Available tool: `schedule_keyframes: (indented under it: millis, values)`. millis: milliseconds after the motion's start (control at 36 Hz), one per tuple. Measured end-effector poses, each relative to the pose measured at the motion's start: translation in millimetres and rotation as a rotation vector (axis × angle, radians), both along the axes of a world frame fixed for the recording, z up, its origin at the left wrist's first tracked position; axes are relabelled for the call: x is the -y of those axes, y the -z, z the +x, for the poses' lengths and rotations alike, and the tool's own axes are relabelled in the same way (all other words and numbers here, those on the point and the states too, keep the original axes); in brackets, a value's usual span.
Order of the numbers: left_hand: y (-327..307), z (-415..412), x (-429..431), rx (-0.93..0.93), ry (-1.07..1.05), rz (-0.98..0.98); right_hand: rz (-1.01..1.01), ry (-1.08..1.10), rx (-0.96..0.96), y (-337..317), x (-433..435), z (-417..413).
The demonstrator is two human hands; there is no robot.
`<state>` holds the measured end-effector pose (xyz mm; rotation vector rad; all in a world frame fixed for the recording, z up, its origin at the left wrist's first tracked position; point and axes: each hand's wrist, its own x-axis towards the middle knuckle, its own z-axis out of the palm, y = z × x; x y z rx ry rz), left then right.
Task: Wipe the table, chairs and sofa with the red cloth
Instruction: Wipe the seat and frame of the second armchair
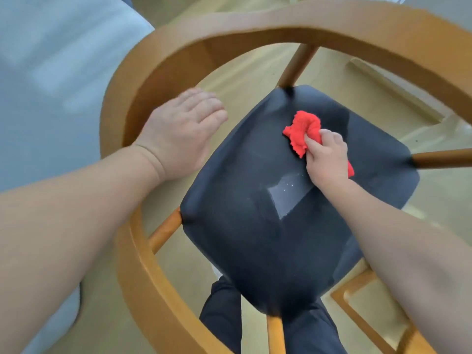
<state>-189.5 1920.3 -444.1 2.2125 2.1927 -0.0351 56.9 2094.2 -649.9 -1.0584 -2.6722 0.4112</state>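
Over pale floor (242, 80), right hand (328, 159) grips red cloth (304, 131) on seat (255, 238); left hand (178, 134) flat.

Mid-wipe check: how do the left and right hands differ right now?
The left hand lies flat and open at the chair's wooden rail; the right hand is curled round the red cloth. The left hand is empty; the right hand has the cloth on the dark seat. Both are bare.

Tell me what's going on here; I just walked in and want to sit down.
A person is wiping the dark padded seat of a round-backed wooden chair. The right hand pinches a crumpled red cloth against the seat's far side. The left hand is open beside the chair's curved wooden rail; contact there is unclear.
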Motion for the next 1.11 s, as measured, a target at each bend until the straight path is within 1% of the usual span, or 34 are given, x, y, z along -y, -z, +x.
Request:
schedule_keyframes:
  millis: [83, 167, 306, 389, 472, 583, 667, 778, 1000, 1111]
  values:
    - [22, 34, 27, 0.136, -0.173, -0.07, 0.008, -0.035, -0.008, -2, 24, 5]
    - [39, 61, 52, 0.214, -0.327, -0.119, -0.006, -0.102, 0.004, -7, 60, 8]
    - [60, 87, 74, 0.291, -0.446, -0.109, -0.082, -0.297, 0.061, -9, 137, 19]
    - [68, 96, 77, 0.317, -0.467, -0.077, -0.098, -0.397, 0.093, -10, 166, 29]
    - [73, 100, 76, 0.325, -0.457, -0.052, -0.069, -0.487, 0.112, -9, 161, 33]
    - [80, 106, 74, 0.335, -0.446, -0.046, 0.017, -0.67, 0.141, -11, 131, 38]
    - [83, 109, 72, 0.346, -0.465, -0.054, 0.04, -0.732, 0.134, -11, 107, 43]
    - [86, 114, 72, 0.341, -0.471, -0.093, 0.075, -0.706, 0.145, -9, 75, 48]
    - [87, 122, 68, 0.342, -0.461, -0.179, 0.153, -0.455, 0.172, -10, -9, 61]
    - [88, 127, 61, 0.346, -0.444, -0.18, 0.173, -0.258, 0.18, -10, -48, 65]
